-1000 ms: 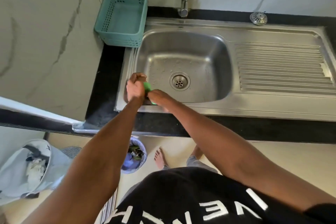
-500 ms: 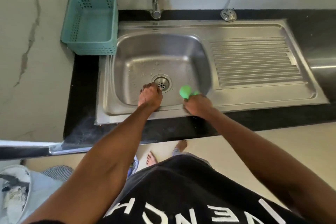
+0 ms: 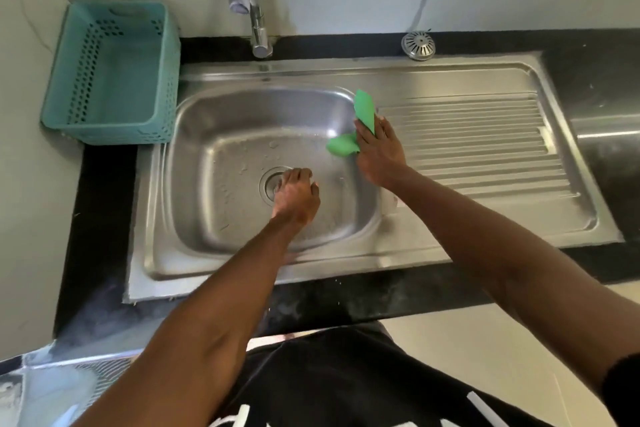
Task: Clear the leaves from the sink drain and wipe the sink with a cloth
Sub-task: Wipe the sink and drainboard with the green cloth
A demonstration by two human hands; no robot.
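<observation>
The steel sink (image 3: 194,163) has a round drain (image 3: 270,182) in its basin floor, with water drops around it. My left hand (image 3: 296,198) rests in the basin, fingers curled over the right side of the drain; whether it holds anything I cannot tell. My right hand (image 3: 379,152) presses a green cloth (image 3: 363,111) against the basin's right rim, where it meets the ribbed drainboard (image 3: 485,149). Part of the cloth hangs down into the basin. No leaves show.
A teal plastic basket (image 3: 110,73) stands on the black counter (image 3: 100,218) left of the sink. The tap (image 3: 254,10) rises behind the basin. A metal strainer cap (image 3: 418,45) lies on the counter behind the drainboard. Marble wall on the left and back.
My right hand carried the green cloth from the basin's front left edge across to its right rim. My left hand went from the front edge down onto the drain.
</observation>
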